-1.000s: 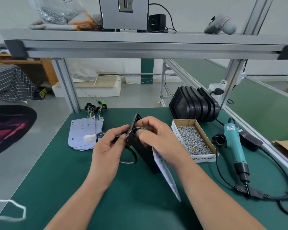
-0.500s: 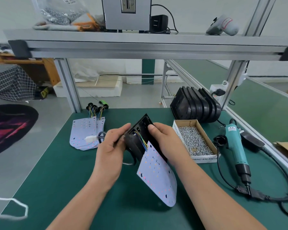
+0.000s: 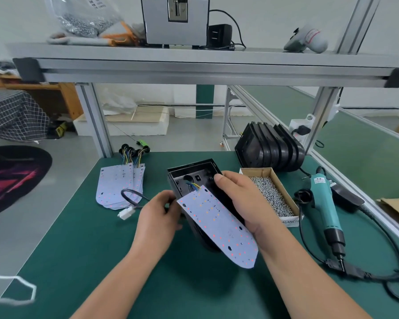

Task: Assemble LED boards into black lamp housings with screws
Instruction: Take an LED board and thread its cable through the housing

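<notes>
While the person leans over the green bench mat (image 3: 83,261), both bare hands hold one black plastic lamp housing (image 3: 194,178) just above it, open side up and tilted toward the viewer. Right hand (image 3: 242,203): wrapped around the housing's right wall, thumb pressed on the inner rim, remaining fingers curled underneath and hidden. Left hand (image 3: 157,222): closed against the housing's left edge, fingertips tucked behind it; cannot tell exactly what they pinch.

A white elongated LED board with red and amber dots (image 3: 219,229) lies slanted across the housing's near end, its rounded tip overhanging toward the person. Coloured wires (image 3: 194,186) run from the board's far end into a round hole in the housing floor. A black cable (image 3: 131,194) loops out left of the left hand and ends in a white plastic connector (image 3: 126,213) resting on the mat.

Further left on the mat: a fanned stack of identical white LED boards (image 3: 118,185). Right of the housing: an open cardboard box of silver screws (image 3: 271,194), touching nothing held. Behind the box: a row of nested black housings (image 3: 270,146) standing on edge. A teal electric screwdriver (image 3: 325,208) lies at the far right, tip toward the person.
</notes>
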